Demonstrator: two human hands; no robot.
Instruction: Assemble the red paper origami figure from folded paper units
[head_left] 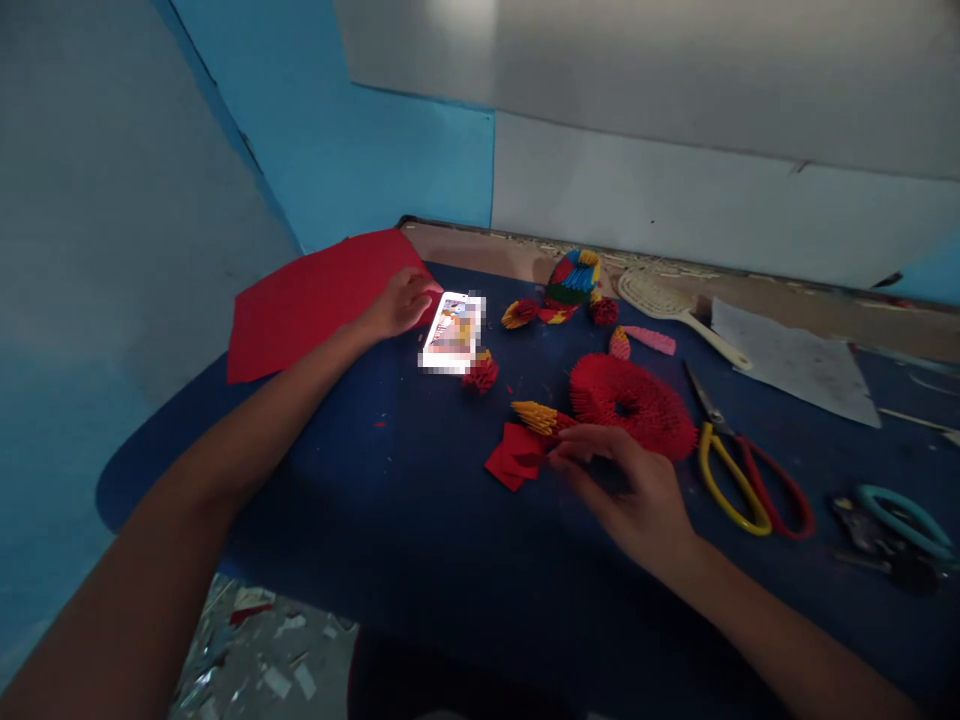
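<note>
My left hand rests at the right edge of a large red paper sheet, fingers loosely curled but apart, holding nothing I can see. Just beyond its fingertips lies a lit phone, partly blurred out. Over the table's middle, my right hand pinches a small red paper piece between thumb and fingertips. Small red paper squares lie in a loose stack under it. Touching distance away are a yellow-and-red folded-paper piece and a red ring of folded paper.
Scissors with yellow and red handles lie right of the ring. Pliers with teal handles sit farther right. Behind are a colourful folded-paper model, a cream hairbrush and a grey paper sheet. A wall bounds the blue table.
</note>
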